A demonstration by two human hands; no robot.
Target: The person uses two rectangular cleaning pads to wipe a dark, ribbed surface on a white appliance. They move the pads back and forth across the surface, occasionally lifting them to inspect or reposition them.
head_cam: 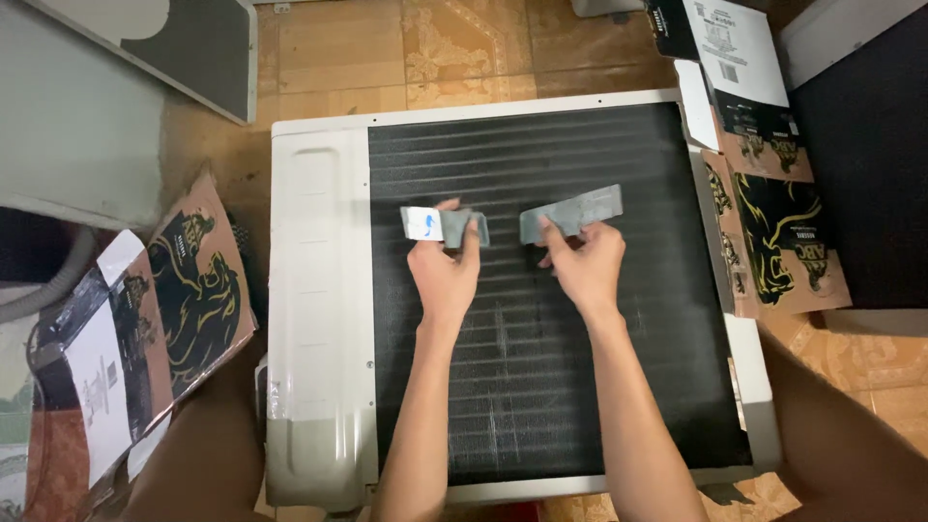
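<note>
A white air conditioner outdoor unit (319, 290) lies flat on the floor with its black finned coil (541, 387) facing up. My left hand (445, 275) grips a small grey metal bracket (443, 225) with a white patch on its left end. My right hand (583, 266) holds a second grey metal bracket (575, 211), longer and slightly tilted. Both brackets hover just above the upper middle of the coil, a short gap between them.
Flattened brown-and-black cardboard (188, 290) lies left of the unit, and more cardboard (773, 222) sits at its right. A grey panel (77, 126) leans at the upper left. Tiled floor (387, 48) shows beyond the unit. My knees flank the near edge.
</note>
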